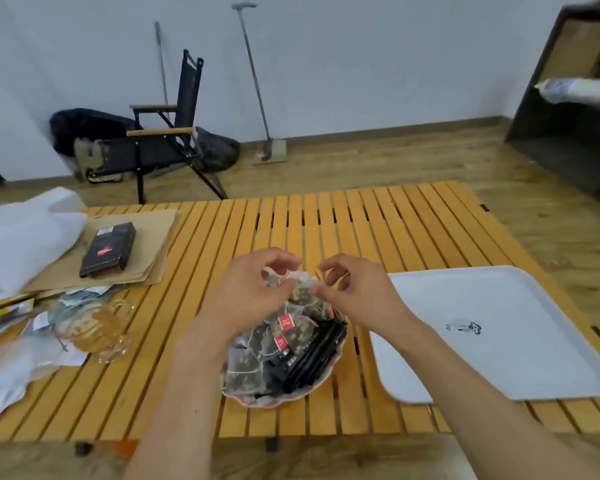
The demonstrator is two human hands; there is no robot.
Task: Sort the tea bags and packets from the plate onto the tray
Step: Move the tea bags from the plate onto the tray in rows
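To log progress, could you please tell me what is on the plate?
The plate holds a heap of mesh tea bags with red tags, and black packets on its right. The left hand and right hand pinch a lifted tea bag above. The heap covers whatever lies beneath.

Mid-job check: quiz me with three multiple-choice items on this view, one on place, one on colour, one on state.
1. Where does the tray lie relative to the plate? A) to its right B) to its left C) behind it
2. The tea bag tags are: A) green B) red C) blue
3. The left hand and right hand: A) lie flat on the table B) grip the tray C) pinch a tea bag above the plate
Answers: 1A, the tray sits right of the plate; 2B, the tags show red; 3C, fingers of both hands meet on one bag.
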